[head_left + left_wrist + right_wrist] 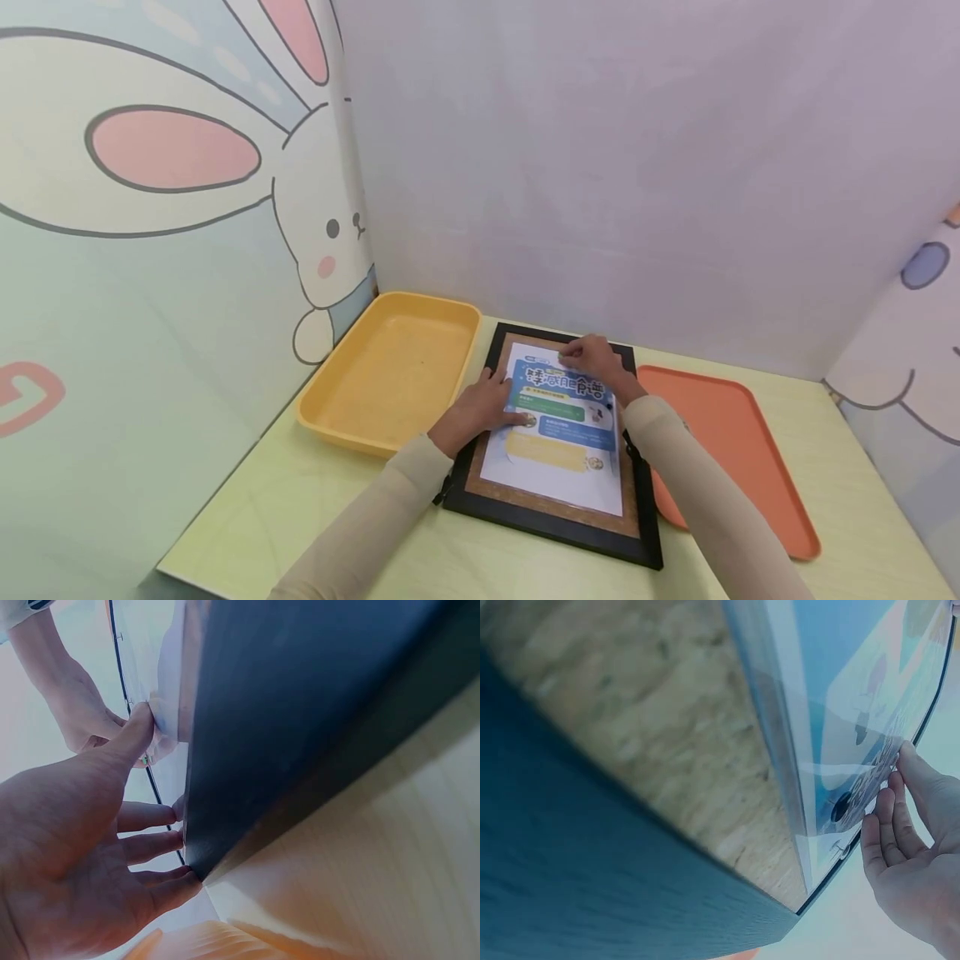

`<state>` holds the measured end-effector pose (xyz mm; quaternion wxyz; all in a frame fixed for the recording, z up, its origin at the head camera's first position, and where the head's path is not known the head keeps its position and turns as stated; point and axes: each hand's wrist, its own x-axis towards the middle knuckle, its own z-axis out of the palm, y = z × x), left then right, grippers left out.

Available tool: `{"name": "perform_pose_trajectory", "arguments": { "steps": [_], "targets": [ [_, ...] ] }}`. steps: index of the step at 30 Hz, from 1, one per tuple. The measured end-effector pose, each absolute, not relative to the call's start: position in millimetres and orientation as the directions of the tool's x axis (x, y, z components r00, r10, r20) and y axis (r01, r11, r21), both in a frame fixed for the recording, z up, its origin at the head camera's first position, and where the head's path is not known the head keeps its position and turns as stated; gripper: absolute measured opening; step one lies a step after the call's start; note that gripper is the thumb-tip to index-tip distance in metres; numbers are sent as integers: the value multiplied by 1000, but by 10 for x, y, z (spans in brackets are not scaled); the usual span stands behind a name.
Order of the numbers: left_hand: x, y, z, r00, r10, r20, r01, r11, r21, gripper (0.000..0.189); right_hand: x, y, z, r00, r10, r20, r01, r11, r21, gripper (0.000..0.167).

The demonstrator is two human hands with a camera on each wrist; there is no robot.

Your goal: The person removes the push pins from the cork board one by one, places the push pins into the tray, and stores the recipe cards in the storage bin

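Note:
A printed poster (551,487) under a clear sheet lies on a black-framed corkboard (558,537). My left hand (483,404) rests at the board's left side, its thumb on the poster and its other fingers spread along the black frame (292,712). Near the poster's top edge, my right hand (596,358) pinches a small pushpin between thumb and fingers; only a little greenish bit shows at the fingertips. In the right wrist view, a clear pushpin (844,851) stands at the poster's corner, beside the right hand (922,847).
A yellow tray (393,375) stands left of the board. An orange tray (727,442) lies on the right, partly behind the right forearm. The pale table (315,500) meets a plain back wall (585,167) and a rabbit-printed side wall (187,292).

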<state>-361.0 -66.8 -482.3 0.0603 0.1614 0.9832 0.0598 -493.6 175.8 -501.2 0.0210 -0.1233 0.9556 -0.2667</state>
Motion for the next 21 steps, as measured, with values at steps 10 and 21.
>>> {"name": "perform_pose_trajectory", "arguments": {
  "steps": [10,21],
  "targets": [
    [-3627,-645,-4809,-941,326,-96,312,941,133,89,-4978,1773,-5025,-969,-245,40,-228,819,-527,25],
    [-3636,-662,-4886,-939,333,-87,318,936,150,91,-4960,1781,-5034,-966,-256,36,-234,810,-538,22]
  ]
}}
